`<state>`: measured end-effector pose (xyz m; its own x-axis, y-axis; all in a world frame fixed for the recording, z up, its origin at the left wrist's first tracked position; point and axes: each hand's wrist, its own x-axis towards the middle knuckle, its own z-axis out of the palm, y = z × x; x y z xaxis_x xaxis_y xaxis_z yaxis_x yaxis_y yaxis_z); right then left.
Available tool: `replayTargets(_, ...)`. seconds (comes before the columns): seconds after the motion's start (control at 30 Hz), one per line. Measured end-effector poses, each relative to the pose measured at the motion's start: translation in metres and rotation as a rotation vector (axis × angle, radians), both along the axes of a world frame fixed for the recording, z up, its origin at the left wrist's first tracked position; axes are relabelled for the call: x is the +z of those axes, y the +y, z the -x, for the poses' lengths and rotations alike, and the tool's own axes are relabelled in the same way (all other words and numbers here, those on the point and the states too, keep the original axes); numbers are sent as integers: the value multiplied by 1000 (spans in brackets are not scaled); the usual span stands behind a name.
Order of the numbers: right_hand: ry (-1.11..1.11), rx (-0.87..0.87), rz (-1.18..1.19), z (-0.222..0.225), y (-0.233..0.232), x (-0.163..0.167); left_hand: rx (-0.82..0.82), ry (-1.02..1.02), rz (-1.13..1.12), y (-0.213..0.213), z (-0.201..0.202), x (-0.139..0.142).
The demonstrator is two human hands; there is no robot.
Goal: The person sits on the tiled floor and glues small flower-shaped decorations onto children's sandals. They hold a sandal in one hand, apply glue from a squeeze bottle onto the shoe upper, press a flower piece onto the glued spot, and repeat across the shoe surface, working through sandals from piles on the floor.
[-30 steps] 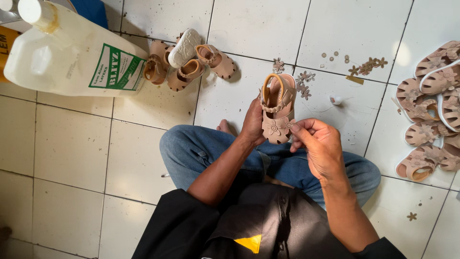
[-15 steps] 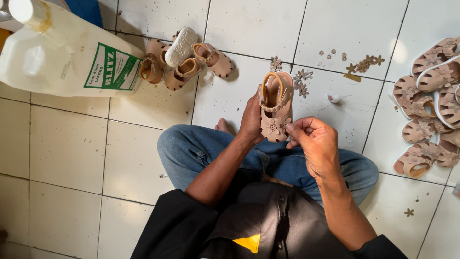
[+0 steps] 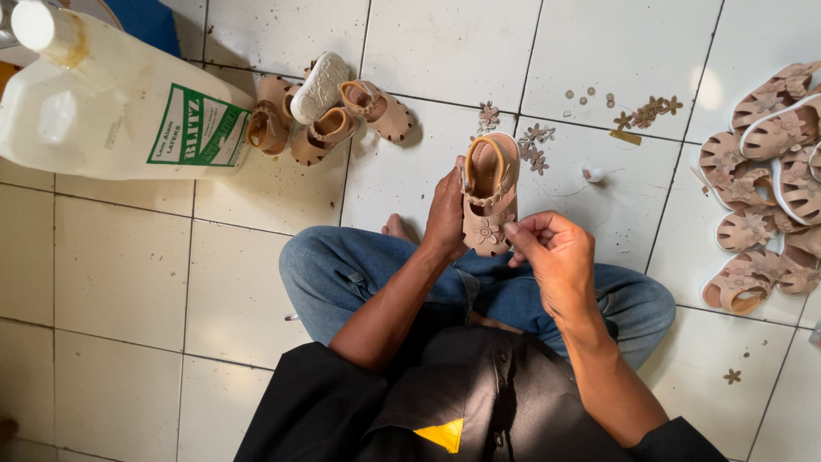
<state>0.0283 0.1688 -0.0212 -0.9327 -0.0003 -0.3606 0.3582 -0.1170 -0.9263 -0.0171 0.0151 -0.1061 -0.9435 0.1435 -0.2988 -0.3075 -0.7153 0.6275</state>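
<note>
I sit cross-legged on a white tiled floor in blue jeans and a black top. My left hand (image 3: 446, 214) grips a small tan child's sandal (image 3: 487, 192) by its side, toe end toward me, open heel strap away. My right hand (image 3: 552, 252) is at the sandal's toe, thumb and fingertips pressing on the flower decoration there. The sandal is held above my knees.
A large translucent plastic jug (image 3: 103, 107) with a green-and-white label lies at the upper left. Several tan sandals (image 3: 325, 111) sit beside it. A pile of more sandals (image 3: 770, 171) lies at the right edge. Small flower pieces (image 3: 530, 141) and studs (image 3: 650, 107) are scattered on the tiles ahead.
The view has shifted slightly. My right hand's fingers have moved a little at the sandal's toe; the left hand keeps its grip.
</note>
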Motion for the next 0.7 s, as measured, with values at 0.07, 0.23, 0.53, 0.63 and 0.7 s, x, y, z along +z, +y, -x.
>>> replayTargets(0.07, 42, 12, -140, -2, -2, -1, -9, -12, 34, -1, -1, -1)
replayTargets(0.23, 233, 133, -386, -2, 2, 7, -69, -18, -34, -3, -3, -3)
replayTargets(0.53, -39, 577, -317, -15, 26, -8, -393, -90, 75, -10, -18, -11)
replayTargets(0.63, 129, 639, -327, -32, 21, -25, -501, -150, 89, -12, -29, -21)
replayTargets(0.7, 198, 606, -382, -43, 19, -29, -554, -124, 149, -10, -35, -25)
